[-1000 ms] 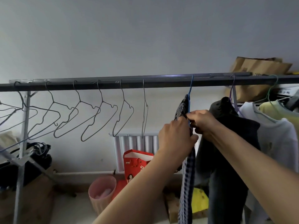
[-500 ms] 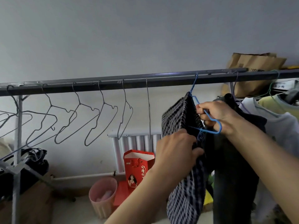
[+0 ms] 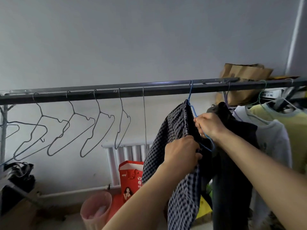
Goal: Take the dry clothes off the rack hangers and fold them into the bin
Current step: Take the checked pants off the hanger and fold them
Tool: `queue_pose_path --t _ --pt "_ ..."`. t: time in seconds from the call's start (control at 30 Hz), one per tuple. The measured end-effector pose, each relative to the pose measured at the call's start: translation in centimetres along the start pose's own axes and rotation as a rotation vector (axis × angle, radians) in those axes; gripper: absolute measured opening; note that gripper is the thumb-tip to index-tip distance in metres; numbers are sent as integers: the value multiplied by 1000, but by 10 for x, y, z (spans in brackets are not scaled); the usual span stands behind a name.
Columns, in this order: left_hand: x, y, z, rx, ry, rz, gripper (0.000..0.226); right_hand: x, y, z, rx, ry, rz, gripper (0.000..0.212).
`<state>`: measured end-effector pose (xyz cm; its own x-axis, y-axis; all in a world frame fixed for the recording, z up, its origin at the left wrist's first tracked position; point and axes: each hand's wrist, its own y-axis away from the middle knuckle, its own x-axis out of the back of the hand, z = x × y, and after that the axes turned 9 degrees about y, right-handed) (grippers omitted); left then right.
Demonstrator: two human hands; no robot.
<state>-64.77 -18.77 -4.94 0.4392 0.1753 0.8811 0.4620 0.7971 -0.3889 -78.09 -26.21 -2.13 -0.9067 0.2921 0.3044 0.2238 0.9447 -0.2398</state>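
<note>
Checked navy-and-white fabric garment (image 3: 178,146): hung from the thin blue wire hanger (image 3: 193,112) on the dark metal rack rail (image 3: 116,93), right of centre. Its cloth is gripped by the left hand (image 3: 181,155); the hanger's wire is pinched by the right hand (image 3: 210,126). Bare grey wire hangers (image 3: 79,130) are ranged leftward. A black garment (image 3: 232,163) hangs just beside.

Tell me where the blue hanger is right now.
In the head view, right of centre, the blue hanger hooks on the rack rail, between the checked garment and dark garment, gripped by the right hand.
</note>
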Motion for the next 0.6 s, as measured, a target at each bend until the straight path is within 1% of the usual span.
queue_pose_path --t 0.1,0.2,0.27,0.37,0.47,0.53,0.6 --pt "-4 -9 3 11 -6 -44 21 4 -1 7 47 71 42 30" --pt "-12 -17 5 23 -21 -38 14 11 -6 8 102 170 96 31" --pt "-15 -23 5 51 -14 -33 14 15 -6 2 126 187 108 31" --pt "-11 -25 13 12 3 -46 19 22 1 -7 128 134 82 29" --pt "-7 -14 24 -69 25 -31 27 29 16 -13 80 -20 29 28" --pt "-4 1 29 -77 66 9 33 36 29 -19 49 -91 -7 26" --pt "-1 19 30 -98 128 63 35 43 43 -26 38 -135 -32 21"
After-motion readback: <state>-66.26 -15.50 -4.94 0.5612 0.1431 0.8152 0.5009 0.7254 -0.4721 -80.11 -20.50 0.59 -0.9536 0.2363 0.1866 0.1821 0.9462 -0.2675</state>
